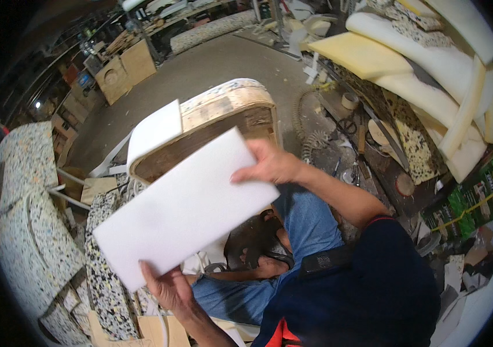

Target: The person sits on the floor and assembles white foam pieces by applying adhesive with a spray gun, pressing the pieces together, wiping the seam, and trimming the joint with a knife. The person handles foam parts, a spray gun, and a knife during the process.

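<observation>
A flat white foam sheet (pixel 180 211), rectangular, is held tilted between my two hands, over my lap. My left hand (pixel 168 286) grips its lower left edge, thumb on the upper face and fingers under it. My right hand (pixel 269 162) holds the far right end, thumb pressed on top; the other fingers are partly hidden behind the sheet. Just beyond stands a rounded wooden frame (pixel 223 101) with speckled foam along its rim. White foam (pixel 157 133) covers the frame's left corner. The sheet hides part of the frame's near side.
Speckled foam slabs (pixel 32 225) are piled at the left. Yellow and white foam pieces (pixel 368 55) heap up at the far right. A low bench (pixel 385 173) with tools, a tape roll (pixel 349 101) and a coiled hose (pixel 316 141) stands at the right. Plywood (pixel 125 72) leans farther back.
</observation>
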`<state>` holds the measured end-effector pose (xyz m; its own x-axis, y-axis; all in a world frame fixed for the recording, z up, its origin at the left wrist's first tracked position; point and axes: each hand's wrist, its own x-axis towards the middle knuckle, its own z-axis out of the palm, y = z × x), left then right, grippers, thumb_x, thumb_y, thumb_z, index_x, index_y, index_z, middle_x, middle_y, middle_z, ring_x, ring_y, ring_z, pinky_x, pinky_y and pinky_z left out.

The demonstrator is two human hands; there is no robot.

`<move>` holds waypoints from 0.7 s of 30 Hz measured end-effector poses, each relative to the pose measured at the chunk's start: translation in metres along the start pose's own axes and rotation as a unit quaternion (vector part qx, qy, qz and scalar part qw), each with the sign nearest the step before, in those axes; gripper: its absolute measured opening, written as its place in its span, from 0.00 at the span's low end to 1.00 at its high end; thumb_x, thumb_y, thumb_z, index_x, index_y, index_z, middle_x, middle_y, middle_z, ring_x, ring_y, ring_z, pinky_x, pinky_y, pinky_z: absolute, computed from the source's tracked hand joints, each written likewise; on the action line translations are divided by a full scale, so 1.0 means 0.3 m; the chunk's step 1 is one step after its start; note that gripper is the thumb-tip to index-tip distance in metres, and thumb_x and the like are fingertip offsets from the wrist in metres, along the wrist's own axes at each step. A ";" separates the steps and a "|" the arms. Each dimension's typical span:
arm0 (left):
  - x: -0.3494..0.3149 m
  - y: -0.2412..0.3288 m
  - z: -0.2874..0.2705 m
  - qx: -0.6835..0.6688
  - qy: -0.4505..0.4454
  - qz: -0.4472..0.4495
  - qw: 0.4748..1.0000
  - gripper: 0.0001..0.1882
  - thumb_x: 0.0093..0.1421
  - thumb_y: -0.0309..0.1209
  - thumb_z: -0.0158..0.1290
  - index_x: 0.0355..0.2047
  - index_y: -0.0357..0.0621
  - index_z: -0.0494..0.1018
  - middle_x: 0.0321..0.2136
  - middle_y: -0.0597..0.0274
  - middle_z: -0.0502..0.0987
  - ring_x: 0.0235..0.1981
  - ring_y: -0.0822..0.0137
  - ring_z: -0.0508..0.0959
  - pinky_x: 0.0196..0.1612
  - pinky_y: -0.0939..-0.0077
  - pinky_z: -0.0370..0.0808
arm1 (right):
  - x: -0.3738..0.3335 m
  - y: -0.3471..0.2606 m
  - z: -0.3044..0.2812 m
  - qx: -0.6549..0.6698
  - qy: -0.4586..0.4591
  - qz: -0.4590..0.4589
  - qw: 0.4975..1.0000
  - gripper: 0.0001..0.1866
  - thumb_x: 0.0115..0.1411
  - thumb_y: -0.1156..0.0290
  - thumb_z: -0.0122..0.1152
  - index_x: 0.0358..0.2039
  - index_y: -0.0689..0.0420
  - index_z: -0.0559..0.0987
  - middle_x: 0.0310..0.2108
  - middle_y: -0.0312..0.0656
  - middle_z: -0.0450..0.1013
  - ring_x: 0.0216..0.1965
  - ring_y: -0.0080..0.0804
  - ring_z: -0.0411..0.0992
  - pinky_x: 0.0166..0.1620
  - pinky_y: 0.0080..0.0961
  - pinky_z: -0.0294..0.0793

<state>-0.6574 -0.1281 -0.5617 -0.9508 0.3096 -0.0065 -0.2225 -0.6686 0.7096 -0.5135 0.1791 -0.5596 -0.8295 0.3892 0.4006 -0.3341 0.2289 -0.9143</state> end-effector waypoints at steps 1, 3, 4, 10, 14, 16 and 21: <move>0.025 -0.046 0.061 -0.006 -0.034 -0.030 0.999 0.30 0.67 0.39 0.54 0.65 0.42 0.60 0.61 0.52 0.69 0.60 0.55 0.70 0.58 0.47 0.73 | -0.017 0.002 -0.069 0.045 0.054 0.032 0.997 0.20 0.57 0.65 0.73 0.43 0.65 0.79 0.36 0.44 0.81 0.36 0.27 0.79 0.40 0.26 0.81; 0.087 -0.125 0.206 0.081 -0.150 -0.040 0.984 0.25 0.68 0.39 0.52 0.62 0.45 0.65 0.57 0.56 0.71 0.55 0.57 0.74 0.46 0.52 0.80 | -0.017 0.007 -0.230 0.091 0.150 0.042 0.984 0.18 0.59 0.66 0.71 0.44 0.64 0.79 0.37 0.43 0.81 0.34 0.24 0.79 0.38 0.24 0.81; 0.132 -0.161 0.288 0.081 -0.182 -0.067 0.978 0.21 0.68 0.40 0.53 0.57 0.45 0.68 0.52 0.57 0.74 0.51 0.58 0.76 0.45 0.54 0.81 | -0.008 0.015 -0.321 0.098 0.189 0.023 0.977 0.16 0.60 0.66 0.69 0.44 0.64 0.79 0.36 0.42 0.81 0.33 0.23 0.79 0.37 0.22 0.80; 0.324 -0.461 0.698 0.178 -0.203 -0.064 0.961 0.12 0.64 0.33 0.59 0.43 0.41 0.73 0.34 0.63 0.79 0.28 0.72 0.79 0.24 0.78 0.74 | 0.108 0.193 -0.759 0.044 0.292 0.050 0.954 0.17 0.65 0.60 0.63 0.42 0.64 0.80 0.34 0.43 0.80 0.30 0.23 0.77 0.34 0.23 0.77; 0.355 -0.579 0.770 0.156 -0.165 -0.088 0.970 0.12 0.65 0.31 0.57 0.45 0.40 0.72 0.35 0.60 0.79 0.30 0.70 0.81 0.25 0.78 0.78 | 0.162 0.365 -0.828 0.045 0.342 0.100 0.933 0.23 0.66 0.55 0.61 0.44 0.67 0.80 0.35 0.43 0.79 0.31 0.25 0.76 0.33 0.25 0.74; 0.363 -0.605 0.771 0.130 -0.167 -0.087 0.974 0.11 0.66 0.30 0.56 0.45 0.39 0.71 0.35 0.59 0.79 0.31 0.67 0.81 0.27 0.76 0.81 | 0.170 0.433 -0.826 0.110 0.335 0.110 0.929 0.24 0.66 0.55 0.61 0.46 0.68 0.80 0.35 0.43 0.79 0.33 0.26 0.76 0.35 0.26 0.74; 0.374 -0.641 0.750 0.098 -0.181 -0.089 0.975 0.10 0.65 0.29 0.57 0.43 0.39 0.71 0.35 0.57 0.78 0.35 0.65 0.82 0.32 0.75 0.84 | 0.193 0.536 -0.811 0.149 0.347 0.112 0.919 0.26 0.66 0.54 0.61 0.50 0.66 0.79 0.40 0.42 0.80 0.37 0.27 0.76 0.41 0.27 0.75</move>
<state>-0.6729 0.1874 -0.5403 -0.7547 0.6509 0.0819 -0.2981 -0.4515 0.8410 -0.5064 0.4555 -0.6689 -0.4418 0.8959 0.0478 -0.3838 -0.1406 -0.9126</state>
